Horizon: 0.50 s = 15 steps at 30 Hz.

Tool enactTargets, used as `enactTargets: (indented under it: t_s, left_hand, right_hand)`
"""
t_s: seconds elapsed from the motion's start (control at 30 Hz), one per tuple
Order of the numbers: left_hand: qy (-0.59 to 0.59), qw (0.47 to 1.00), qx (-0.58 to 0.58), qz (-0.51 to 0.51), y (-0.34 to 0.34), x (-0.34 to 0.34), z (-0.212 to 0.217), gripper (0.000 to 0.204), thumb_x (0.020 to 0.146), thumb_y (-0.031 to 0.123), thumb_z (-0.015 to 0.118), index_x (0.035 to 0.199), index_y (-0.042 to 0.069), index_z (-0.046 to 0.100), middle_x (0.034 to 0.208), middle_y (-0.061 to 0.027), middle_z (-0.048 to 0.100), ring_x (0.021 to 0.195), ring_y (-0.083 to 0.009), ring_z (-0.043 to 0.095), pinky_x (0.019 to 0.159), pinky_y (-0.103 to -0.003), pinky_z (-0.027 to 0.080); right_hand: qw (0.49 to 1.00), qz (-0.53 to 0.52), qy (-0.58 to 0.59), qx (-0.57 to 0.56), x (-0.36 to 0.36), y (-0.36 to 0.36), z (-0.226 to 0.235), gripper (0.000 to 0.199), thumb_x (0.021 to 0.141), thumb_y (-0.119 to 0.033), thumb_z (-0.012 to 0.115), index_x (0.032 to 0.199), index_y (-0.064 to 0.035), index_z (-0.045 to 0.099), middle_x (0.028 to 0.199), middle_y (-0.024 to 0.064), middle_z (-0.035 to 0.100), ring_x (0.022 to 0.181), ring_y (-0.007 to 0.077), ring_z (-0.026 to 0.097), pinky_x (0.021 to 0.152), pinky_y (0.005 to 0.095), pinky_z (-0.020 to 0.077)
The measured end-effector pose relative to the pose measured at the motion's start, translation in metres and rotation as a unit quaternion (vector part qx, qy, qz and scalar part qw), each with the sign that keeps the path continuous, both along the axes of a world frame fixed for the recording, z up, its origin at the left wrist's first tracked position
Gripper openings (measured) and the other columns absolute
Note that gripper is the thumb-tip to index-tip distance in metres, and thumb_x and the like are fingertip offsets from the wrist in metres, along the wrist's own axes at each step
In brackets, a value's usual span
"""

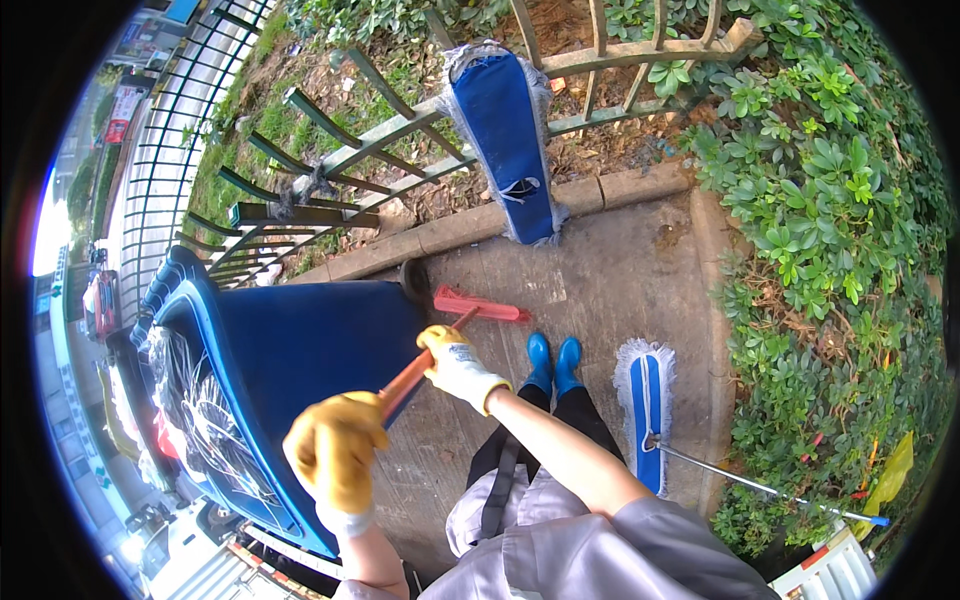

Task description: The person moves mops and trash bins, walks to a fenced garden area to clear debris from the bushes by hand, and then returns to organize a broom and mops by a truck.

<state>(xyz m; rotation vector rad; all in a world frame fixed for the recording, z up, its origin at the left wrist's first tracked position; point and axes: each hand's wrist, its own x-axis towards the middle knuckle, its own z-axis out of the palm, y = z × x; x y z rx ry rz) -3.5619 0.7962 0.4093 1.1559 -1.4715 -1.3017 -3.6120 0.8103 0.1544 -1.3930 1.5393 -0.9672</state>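
Note:
I hold a broom with an orange-red handle (pixel 403 382) in both gloved hands. Its red head (pixel 482 306) rests on the pavement ahead of my blue boots. My left hand (pixel 335 448), in a yellow work glove, is closed round the upper end of the handle, beside the blue wheeled bin. Farther down the handle, my right hand (pixel 457 362) grips it, in a yellow and white glove. The blue bin (pixel 310 345) stands close on my left, with clear plastic bags and strapping (pixel 205 410) heaped in its open top.
A blue mop pad with grey fringe (pixel 505 130) hangs over the green metal fence (pixel 390 135) ahead. A flat blue mop with a metal pole (pixel 645 400) lies on my right. A low kerb (pixel 640 187) borders soil and leafy bushes (pixel 830 230). Vehicles stand at the far left.

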Motion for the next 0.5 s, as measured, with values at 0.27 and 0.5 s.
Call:
enactTargets:
  t_s: [0.27,0.5]
  left_hand:
    - [-0.075,0.987,0.007,0.144,-0.204,0.06,-0.025,0.049,0.088,0.043,0.051,0.087,-0.005,0.059,0.056,-0.0037,0.048,0.047,-0.0109,0.042,0.056,-0.025,0.041]
    - [-0.393,0.898,0.082,0.179,-0.286,0.083,-0.185,0.068,0.076,0.053,0.061,0.107,-0.008,0.058,0.101,-0.017,0.059,0.082,-0.0194,0.05,0.076,-0.036,0.042]
  right_hand:
    - [0.966,-0.09,0.083,0.227,-0.115,0.103,-0.027,0.046,0.076,-0.025,0.06,0.115,-0.004,0.05,0.118,0.0197,0.051,0.108,0.0349,0.05,0.092,0.0409,0.0398]
    - [0.74,-0.545,-0.003,0.394,-0.174,0.425,-0.087,0.031,0.076,-0.021,0.062,0.103,-0.0063,0.058,0.092,0.0129,0.063,0.084,0.0233,0.06,0.074,0.032,0.046]
